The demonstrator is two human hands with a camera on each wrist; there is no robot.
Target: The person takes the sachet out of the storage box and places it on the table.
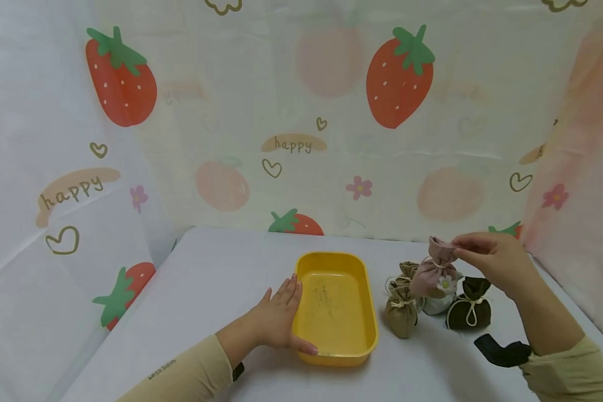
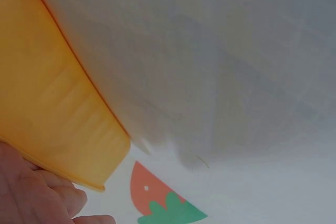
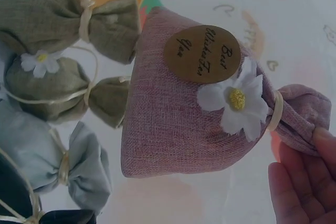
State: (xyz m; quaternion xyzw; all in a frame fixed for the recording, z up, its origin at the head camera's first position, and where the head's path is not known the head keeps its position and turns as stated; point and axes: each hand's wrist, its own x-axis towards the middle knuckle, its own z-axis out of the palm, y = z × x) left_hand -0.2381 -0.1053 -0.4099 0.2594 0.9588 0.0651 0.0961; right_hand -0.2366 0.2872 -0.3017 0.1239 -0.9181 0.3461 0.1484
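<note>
A pink drawstring pouch (image 1: pixel 434 271) with a white flower hangs from my right hand (image 1: pixel 499 262), whose thumb and fingers pinch its gathered top. In the right wrist view the pouch (image 3: pixel 184 103) also shows a round brown tag with writing. My left hand (image 1: pixel 276 318) rests along the left rim of a yellow rectangular tray (image 1: pixel 373 312), fingers fairly straight and thumb at the near corner. Just beneath and around the pink pouch stand olive-brown pouches (image 1: pixel 401 318), a pale grey pouch (image 1: pixel 437 304) partly hidden behind it, and a dark pouch (image 1: pixel 474 312).
All of it lies on a white-covered table (image 1: pixel 231 268). A printed curtain (image 1: pixel 301 100) with strawberries and hearts stands behind and at both sides. Near my right wrist, a black strap (image 1: pixel 502 353) sticks out by the sleeve.
</note>
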